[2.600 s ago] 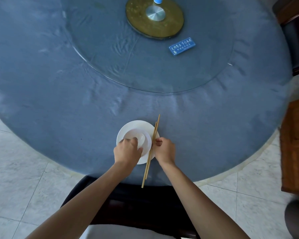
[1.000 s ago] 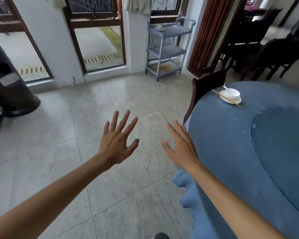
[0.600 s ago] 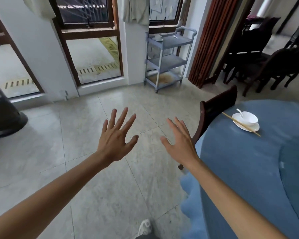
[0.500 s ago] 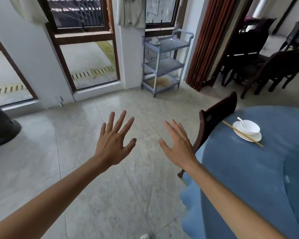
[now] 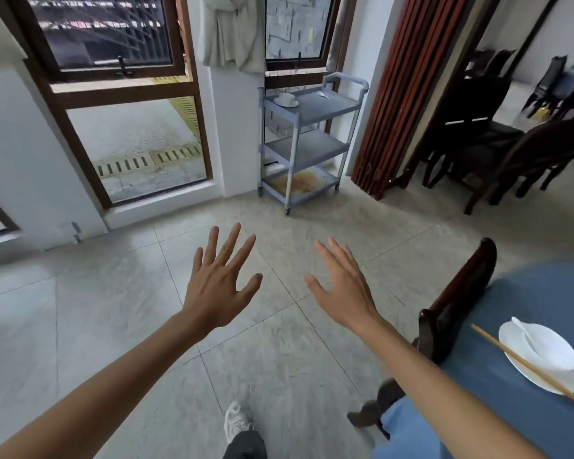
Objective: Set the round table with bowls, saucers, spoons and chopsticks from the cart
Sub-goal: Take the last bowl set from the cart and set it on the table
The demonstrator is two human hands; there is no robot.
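Head view: left hand (image 5: 217,289) and right hand (image 5: 343,289) spread wide, empty, facing the grey three-shelf cart (image 5: 307,140), likely for more crockery.

This looks like a restaurant's private dining room: a round surface (image 5: 527,313) under a blue cloth carries one laid place of white saucer (image 5: 544,376), bowl (image 5: 540,349) and chopsticks (image 5: 524,362), with a dark wooden chair (image 5: 458,299) pushed up to it. A grey three-shelf service cart (image 5: 309,140) stands on the pale tiled floor (image 5: 113,309) by tall brown-framed windows (image 5: 113,94). Past a folding wooden partition (image 5: 398,94), more dark dining chairs (image 5: 511,150) crowd a second room.
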